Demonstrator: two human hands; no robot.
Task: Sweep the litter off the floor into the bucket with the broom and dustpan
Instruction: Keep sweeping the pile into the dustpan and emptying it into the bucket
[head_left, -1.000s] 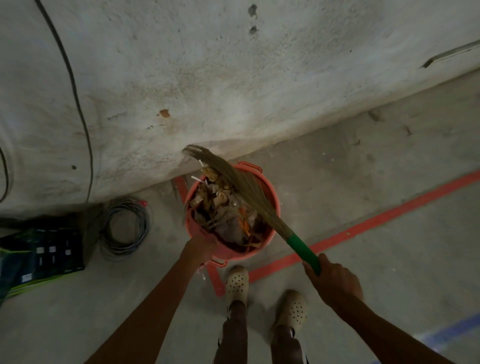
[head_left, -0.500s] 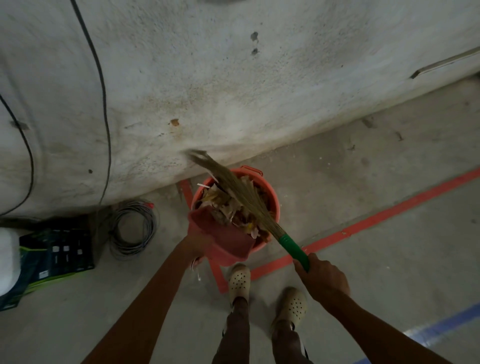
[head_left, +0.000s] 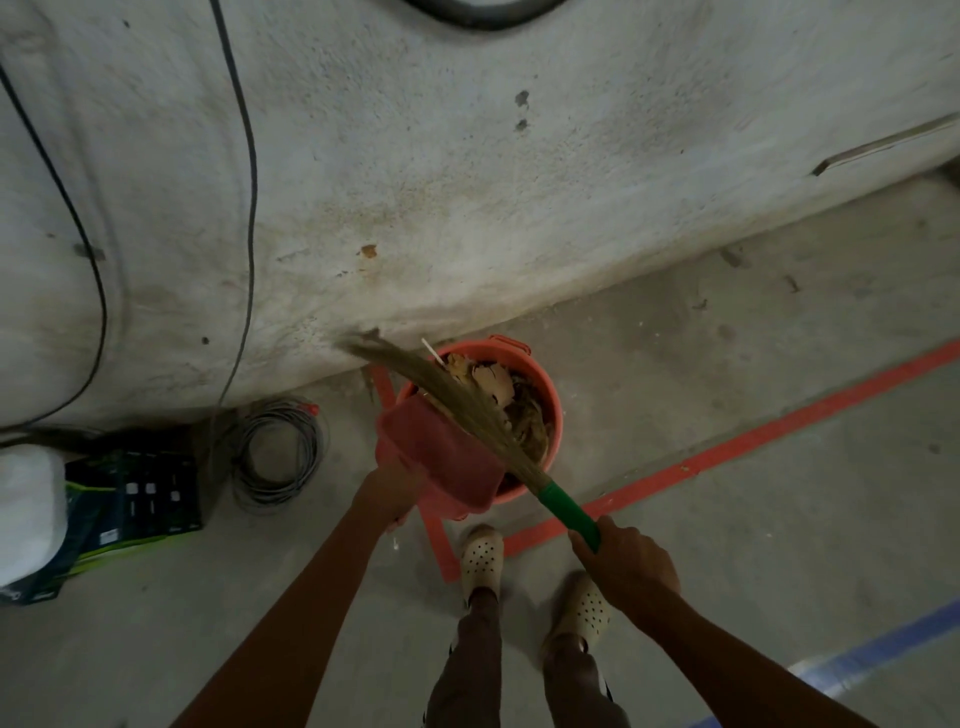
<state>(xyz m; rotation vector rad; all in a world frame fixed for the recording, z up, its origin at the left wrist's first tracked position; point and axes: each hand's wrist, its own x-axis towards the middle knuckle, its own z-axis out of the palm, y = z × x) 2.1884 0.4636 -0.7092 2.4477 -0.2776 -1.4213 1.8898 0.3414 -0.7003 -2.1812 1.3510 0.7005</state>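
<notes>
An orange bucket stands on the floor by the wall, holding brown litter of paper and scraps. My left hand holds a pink dustpan tilted over the bucket's near-left rim; its pan looks bare. My right hand grips the green handle of a straw broom. The bristles lie across the dustpan and bucket, and their tips reach the wall at upper left.
The concrete wall rises just behind the bucket. A coil of grey cable and a dark green box lie at the left. Red tape lines cross the floor. My feet in pale clogs stand just before the bucket.
The dustpan has tipped up over the bucket and its litter has slid in. The broom swept across the pan towards the upper left. The view shifted right a little.
</notes>
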